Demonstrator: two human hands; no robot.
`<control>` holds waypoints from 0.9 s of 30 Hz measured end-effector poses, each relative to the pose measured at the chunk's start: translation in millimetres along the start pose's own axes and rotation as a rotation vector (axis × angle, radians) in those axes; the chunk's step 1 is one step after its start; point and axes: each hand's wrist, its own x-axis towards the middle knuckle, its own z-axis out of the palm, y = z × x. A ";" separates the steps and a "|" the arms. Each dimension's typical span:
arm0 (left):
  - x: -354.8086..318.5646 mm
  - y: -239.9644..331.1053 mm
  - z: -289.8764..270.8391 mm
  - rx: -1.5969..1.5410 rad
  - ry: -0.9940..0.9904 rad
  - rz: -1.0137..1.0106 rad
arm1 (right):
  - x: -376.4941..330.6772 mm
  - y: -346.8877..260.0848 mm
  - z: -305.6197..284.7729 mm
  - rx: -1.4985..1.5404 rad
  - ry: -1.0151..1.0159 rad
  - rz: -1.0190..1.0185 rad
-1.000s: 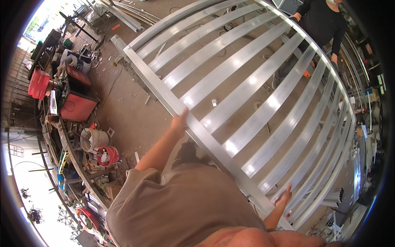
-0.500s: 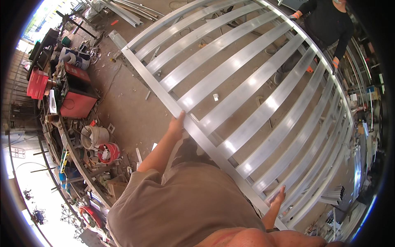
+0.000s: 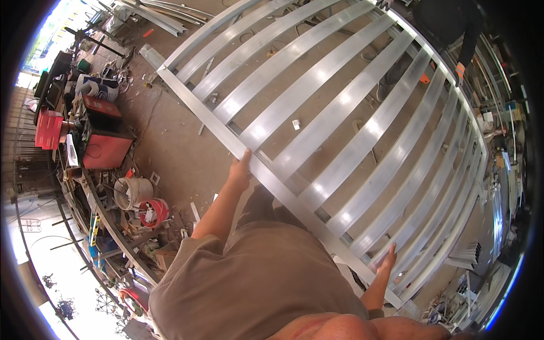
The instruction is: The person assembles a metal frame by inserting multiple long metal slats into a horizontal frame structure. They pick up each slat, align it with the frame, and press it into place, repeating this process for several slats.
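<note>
A large silver metal slatted panel (image 3: 347,101), framed by rails with several flat slats between them, fills the middle and right. My left hand (image 3: 241,169) is closed around its near rail (image 3: 272,184), left of my body. Farther along that same rail, my right hand (image 3: 386,263) grips the edge, with the thumb up over the rail; its other fingers are mostly hidden underneath. Across the panel a person in dark clothes (image 3: 447,22) leans over the far rail, one gloved hand (image 3: 385,4) on it and the other glove (image 3: 459,72) by it farther right.
Beneath the slats is a brown floor with a small white piece (image 3: 296,124) on it. At left stand a red and black box (image 3: 107,144), a white bucket (image 3: 129,192) and a red bucket (image 3: 154,212) beside a cluttered bench. Metal profiles (image 3: 464,256) lie at right.
The panel's near left corner has shifted slightly left. The other person has bent forward, and one of their gloved hands has moved leftward along the far rail. My hands keep their grip.
</note>
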 end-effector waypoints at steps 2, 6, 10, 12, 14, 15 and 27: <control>2.3 -0.9 0.4 -0.005 0.003 -0.020 | 2.2 -2.7 3.0 -0.027 -0.003 0.011; 9.5 0.1 -1.4 -0.025 -0.003 -0.010 | 8.0 -4.0 13.1 -0.063 -0.015 0.035; 15.4 -3.0 -3.7 -0.040 -0.005 0.005 | 5.9 -3.1 21.8 -0.088 -0.033 0.064; 19.2 -5.8 -4.0 -0.035 -0.006 0.000 | 2.0 -5.1 24.8 -0.117 -0.019 0.090; 23.8 -7.8 -3.9 -0.041 -0.040 0.027 | -1.5 -8.5 28.0 -0.175 0.052 0.142; 25.9 -8.5 -4.0 -0.044 -0.037 0.022 | -2.5 -10.0 29.3 -0.152 0.017 0.120; 19.8 -13.2 -2.6 0.040 -0.057 0.034 | 36.4 16.0 11.4 -0.090 -0.162 0.120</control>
